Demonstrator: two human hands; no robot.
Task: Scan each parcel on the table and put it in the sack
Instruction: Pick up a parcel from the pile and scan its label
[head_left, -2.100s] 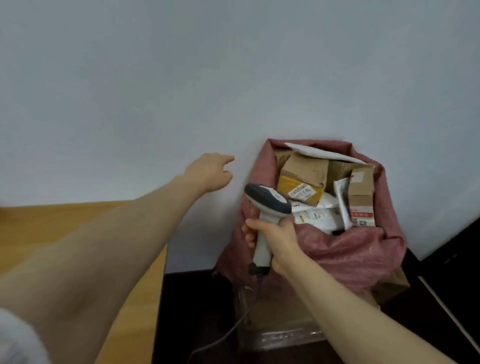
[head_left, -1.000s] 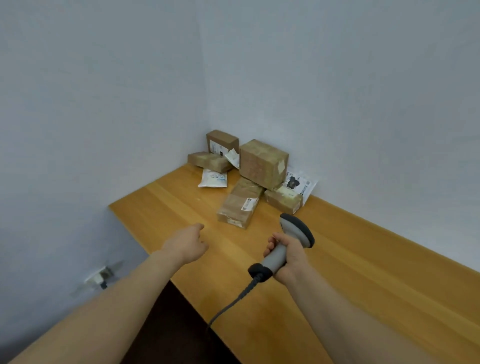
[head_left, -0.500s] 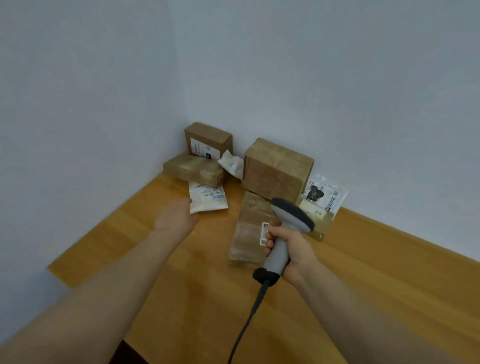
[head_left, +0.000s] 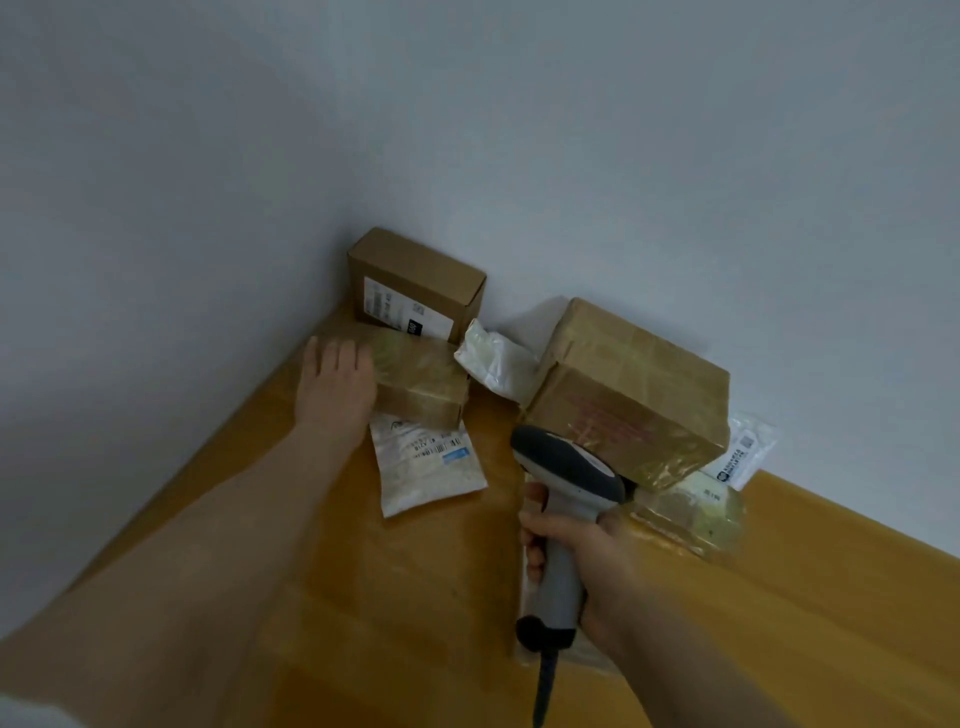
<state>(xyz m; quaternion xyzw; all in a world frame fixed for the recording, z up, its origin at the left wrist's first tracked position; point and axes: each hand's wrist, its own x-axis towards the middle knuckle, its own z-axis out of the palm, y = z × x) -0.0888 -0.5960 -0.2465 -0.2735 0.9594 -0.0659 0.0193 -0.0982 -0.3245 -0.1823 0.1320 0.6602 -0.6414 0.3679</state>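
Several parcels lie in the far corner of the wooden table. My left hand lies with straight fingers on the left end of a flat taped brown box. A white labelled pouch lies just in front of that box. My right hand grips a grey barcode scanner, held over a flat brown parcel that it mostly hides. A large taped carton stands behind the scanner. The sack is out of view.
A small brown box with a white label stands against the wall. A white bag is wedged between the boxes. A taped packet and a white printed pouch lie under the carton's right side. Walls close in the corner.
The view has swung from the sack to the table corner and drawn closer. My left hand has moved forward from the white pouch onto the flat taped box. The scanner stays in my right hand.
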